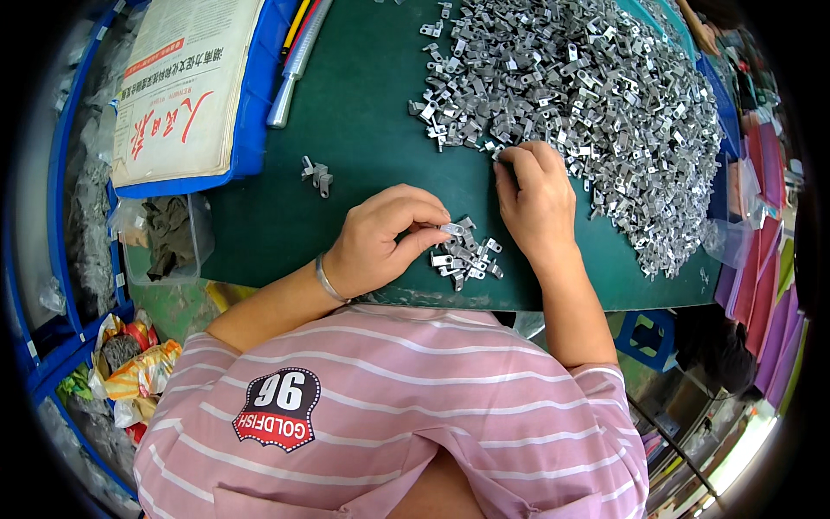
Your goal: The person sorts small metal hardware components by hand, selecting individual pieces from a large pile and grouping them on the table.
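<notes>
Between the thumb and forefinger of my left hand [385, 238] is a small metal bracket [452, 229], bent and with a hole in its flat end. It is held just above a little heap of similar brackets [469, 259] near the table's front edge. My right hand [540, 203] reaches to the near edge of a large pile of loose metal brackets [553, 78]. Its thumb and forefinger pinch together at a bracket there, partly hidden by the fingertips. Several more brackets [320, 177] lie apart, left of my hands.
A blue tray [246, 147] with folded newspapers [186, 95] stands at the left, pens [298, 60] beside it. Below it sits a clear plastic box [203, 233] with dark cloth. The green table [363, 121] ends close to my body. A blue stool [647, 337] stands at the right.
</notes>
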`<state>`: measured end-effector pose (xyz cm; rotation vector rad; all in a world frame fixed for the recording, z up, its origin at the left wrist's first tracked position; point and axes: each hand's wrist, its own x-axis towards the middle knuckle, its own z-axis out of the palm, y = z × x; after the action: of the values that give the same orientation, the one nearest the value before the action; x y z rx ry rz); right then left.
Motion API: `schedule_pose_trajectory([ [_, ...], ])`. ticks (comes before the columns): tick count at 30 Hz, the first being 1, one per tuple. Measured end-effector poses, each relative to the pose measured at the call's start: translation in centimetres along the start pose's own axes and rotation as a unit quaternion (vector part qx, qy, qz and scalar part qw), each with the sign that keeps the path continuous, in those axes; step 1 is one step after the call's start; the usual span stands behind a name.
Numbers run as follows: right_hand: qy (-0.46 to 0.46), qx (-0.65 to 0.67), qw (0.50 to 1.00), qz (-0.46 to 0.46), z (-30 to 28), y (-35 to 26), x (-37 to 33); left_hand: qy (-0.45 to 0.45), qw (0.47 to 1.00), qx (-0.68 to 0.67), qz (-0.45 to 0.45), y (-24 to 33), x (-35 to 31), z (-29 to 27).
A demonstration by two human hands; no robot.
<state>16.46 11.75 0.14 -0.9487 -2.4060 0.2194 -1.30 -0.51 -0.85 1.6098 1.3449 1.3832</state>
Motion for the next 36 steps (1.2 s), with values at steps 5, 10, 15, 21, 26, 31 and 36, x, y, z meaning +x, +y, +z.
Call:
schedule_pose_trajectory([
  [5, -0.019, 0.026, 0.999, -0.012, -0.1, 0.4, -0.4, 0.0, 1.0, -0.009, -0.002, 0.0, 0.0, 0.1],
  [10, -0.059, 0.174, 0.978, 0.101, -1.3, -0.6, -0.7, 0.004, 1.0, -0.008, 0.006, -0.1, -0.1, 0.0],
  [15, -0.144, 0.581, 0.722, 0.348, -2.7, -0.2, -1.2, -0.002, 1.0, -0.001, 0.007, -0.1, -0.1, -0.1],
  [21, -0.154, 0.652, 0.64, 0.375, -3.1, -0.2, -1.5, -0.005, 1.0, -0.002, 0.006, 0.0, 0.0, -0.1],
  [26, -0.25, 0.553, 0.725, 0.325, -3.5, -0.8, -1.8, -0.008, 1.0, -0.006, 0.005, 0.0, -0.1, -0.1],
  [31, -0.169, 0.281, 0.943, 0.064, -2.4, -1.3, -0.1, -0.053, 0.997, 0.005, 0.049, -0.5, 0.2, 0.0],
  [36, -0.012, 0.096, 0.995, 0.0, 0.1, -0.3, 1.8, -0.067, 0.997, 0.017, 0.043, -0.1, 0.4, -0.2],
])
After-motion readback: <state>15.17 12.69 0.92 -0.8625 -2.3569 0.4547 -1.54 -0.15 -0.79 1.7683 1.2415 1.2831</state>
